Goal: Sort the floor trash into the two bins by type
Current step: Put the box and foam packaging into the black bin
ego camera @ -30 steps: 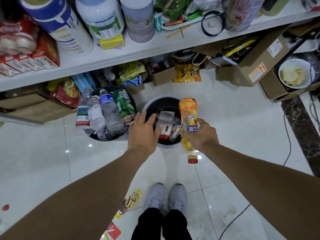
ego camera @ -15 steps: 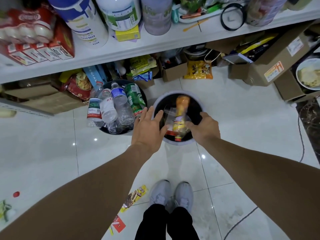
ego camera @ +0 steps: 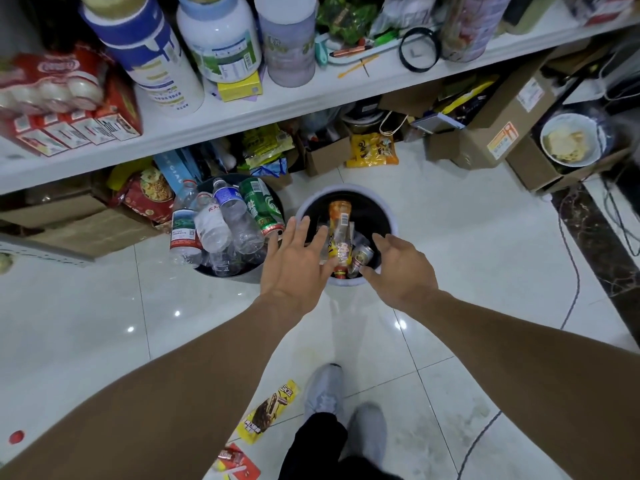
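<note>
An orange juice bottle [ego camera: 340, 233] lies cap-down inside the white-rimmed bin [ego camera: 388, 211], beside a small can [ego camera: 362, 258]. My left hand [ego camera: 298, 258] hovers over the bin's near-left rim with fingers spread, holding nothing. My right hand [ego camera: 401, 268] is at the near-right rim, fingers relaxed and empty. The dark bin [ego camera: 239, 273] to the left is heaped with several clear plastic bottles [ego camera: 225, 220] and a green can [ego camera: 261, 206]. On the floor near my shoes lie a yellow snack wrapper [ego camera: 268, 412] and a red wrapper [ego camera: 237, 462].
A white shelf [ego camera: 311, 98] loaded with jars and cartons overhangs the bins. Cardboard boxes [ego camera: 491, 133], snack bags and a bowl [ego camera: 568, 140] crowd the floor under it. A cable [ego camera: 573, 282] trails on the right. A red cap [ego camera: 16, 437] lies far left.
My right hand carried the orange bottle over the white-rimmed bin, dropped it in and let go. Both hands have since opened and pulled back slightly.
</note>
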